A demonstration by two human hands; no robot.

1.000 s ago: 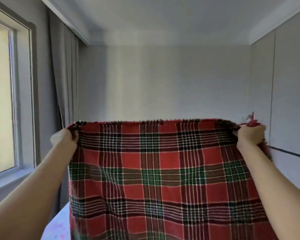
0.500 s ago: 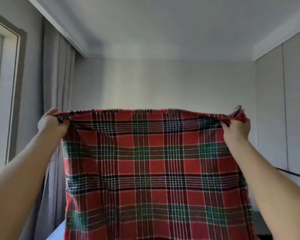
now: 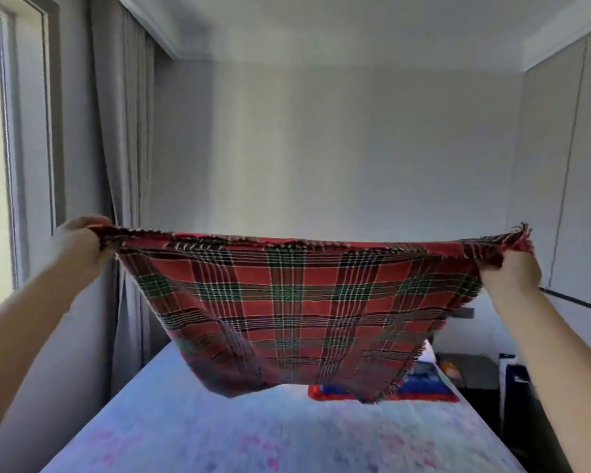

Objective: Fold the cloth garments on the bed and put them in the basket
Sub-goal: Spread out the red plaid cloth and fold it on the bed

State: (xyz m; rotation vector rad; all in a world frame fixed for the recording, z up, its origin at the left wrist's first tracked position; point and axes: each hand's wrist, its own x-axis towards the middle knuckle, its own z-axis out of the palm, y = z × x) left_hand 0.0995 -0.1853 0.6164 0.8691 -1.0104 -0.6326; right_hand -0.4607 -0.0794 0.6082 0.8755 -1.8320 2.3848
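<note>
A red and green plaid cloth point(image 3: 304, 312) with fringed edges is stretched out in the air above the bed point(image 3: 260, 435). My left hand point(image 3: 82, 238) grips its upper left corner. My right hand point(image 3: 510, 273) grips the upper right corner. The cloth's lower edge billows away from me and hangs free over the mattress. No basket is in view.
A light blue sheet with faint pink marks covers the bed. A red and blue folded item point(image 3: 420, 387) lies at its far end, partly hidden by the cloth. Grey curtains point(image 3: 123, 165) and a window stand left; dark furniture point(image 3: 468, 373) stands right of the bed.
The cloth hung straight down before; now its lower part has swung forward and up, uncovering the bed. Both hands have spread wider apart, and the view has tipped down.
</note>
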